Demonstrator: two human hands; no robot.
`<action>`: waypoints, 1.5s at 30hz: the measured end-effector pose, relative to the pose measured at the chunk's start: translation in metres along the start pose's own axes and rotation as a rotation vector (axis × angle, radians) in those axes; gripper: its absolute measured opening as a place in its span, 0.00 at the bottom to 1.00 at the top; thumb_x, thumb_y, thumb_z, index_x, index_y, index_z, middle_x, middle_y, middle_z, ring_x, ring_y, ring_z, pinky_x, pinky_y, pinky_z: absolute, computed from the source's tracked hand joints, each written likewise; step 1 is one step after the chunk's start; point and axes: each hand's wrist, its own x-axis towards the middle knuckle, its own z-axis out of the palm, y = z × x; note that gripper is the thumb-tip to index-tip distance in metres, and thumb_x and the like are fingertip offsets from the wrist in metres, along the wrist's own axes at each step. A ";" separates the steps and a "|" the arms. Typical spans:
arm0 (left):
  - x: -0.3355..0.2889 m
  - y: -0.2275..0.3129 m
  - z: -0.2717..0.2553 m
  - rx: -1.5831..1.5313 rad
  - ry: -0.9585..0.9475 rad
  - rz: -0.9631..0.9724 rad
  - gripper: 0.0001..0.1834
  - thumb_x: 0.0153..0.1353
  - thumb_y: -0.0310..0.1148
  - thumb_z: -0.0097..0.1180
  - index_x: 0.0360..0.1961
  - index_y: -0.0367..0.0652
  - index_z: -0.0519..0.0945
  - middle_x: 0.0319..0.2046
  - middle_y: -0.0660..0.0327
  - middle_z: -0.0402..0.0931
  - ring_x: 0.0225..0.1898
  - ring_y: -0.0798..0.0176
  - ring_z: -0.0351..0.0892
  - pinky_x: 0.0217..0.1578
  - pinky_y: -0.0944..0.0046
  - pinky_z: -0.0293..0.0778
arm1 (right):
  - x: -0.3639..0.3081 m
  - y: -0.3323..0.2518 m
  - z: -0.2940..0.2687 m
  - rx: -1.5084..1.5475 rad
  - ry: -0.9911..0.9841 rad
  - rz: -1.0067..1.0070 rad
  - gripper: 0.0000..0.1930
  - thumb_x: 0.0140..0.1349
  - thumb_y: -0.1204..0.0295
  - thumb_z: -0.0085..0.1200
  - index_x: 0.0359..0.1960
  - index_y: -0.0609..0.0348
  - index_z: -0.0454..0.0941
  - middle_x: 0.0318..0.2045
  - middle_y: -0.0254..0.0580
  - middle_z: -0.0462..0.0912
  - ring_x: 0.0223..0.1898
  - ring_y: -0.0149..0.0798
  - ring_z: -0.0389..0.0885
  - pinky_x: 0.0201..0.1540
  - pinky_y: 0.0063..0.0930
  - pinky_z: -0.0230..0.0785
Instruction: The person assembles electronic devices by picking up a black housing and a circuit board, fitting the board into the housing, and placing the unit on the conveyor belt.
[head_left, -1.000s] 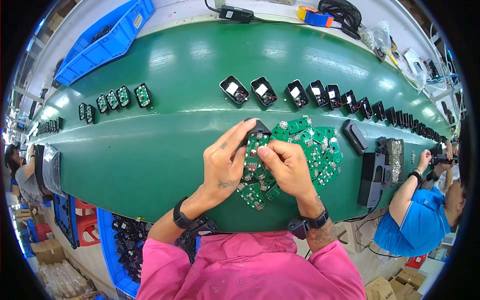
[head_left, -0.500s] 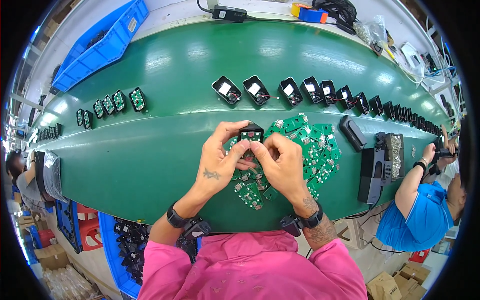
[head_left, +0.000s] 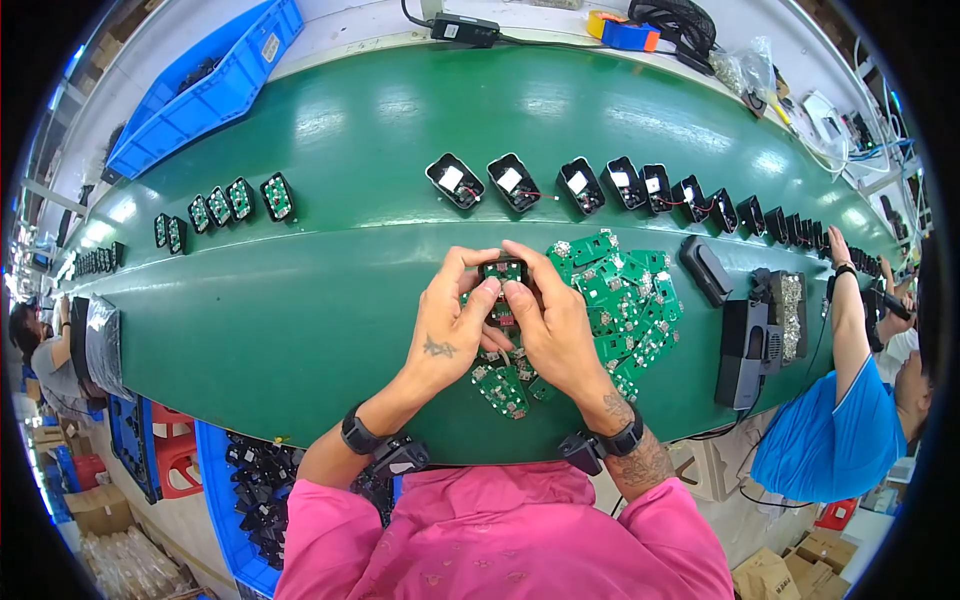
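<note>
Between my two hands is a small black plastic housing [head_left: 503, 262] with a green circuit board [head_left: 504, 271] set in it. My left hand [head_left: 455, 305] wraps its left side, and my right hand [head_left: 545, 310] wraps its right side. Both thumbs press on the board's face side by side. The fingers partly hide the housing's sides and lower end. Around and under the hands lies a loose pile of green circuit boards [head_left: 625, 300], and one board [head_left: 500, 390] sits just below my left hand.
A row of open black housings [head_left: 455, 182] with white pads runs off to the right. Housings with boards fitted [head_left: 277, 197] stand at left. A grey-black device [head_left: 745, 345] and a tray of metal parts [head_left: 788, 315] are at right, near a co-worker [head_left: 840, 430]. A blue bin [head_left: 200, 90] stands back left.
My right hand's fingers have stretched up around the housing's far right side, and the thumbs stay on the board. The co-worker's arm at right has reached forward toward the row of housings.
</note>
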 end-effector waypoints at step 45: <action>0.105 0.025 -0.186 0.716 0.629 0.094 0.18 0.72 0.33 0.46 0.60 0.42 0.69 0.41 0.53 0.79 0.17 0.63 0.80 0.17 0.67 0.73 | -0.015 0.009 0.002 -0.719 -0.236 -0.415 0.31 0.47 0.63 0.71 0.55 0.53 0.75 0.59 0.45 0.68 0.61 0.52 0.62 0.55 0.50 0.59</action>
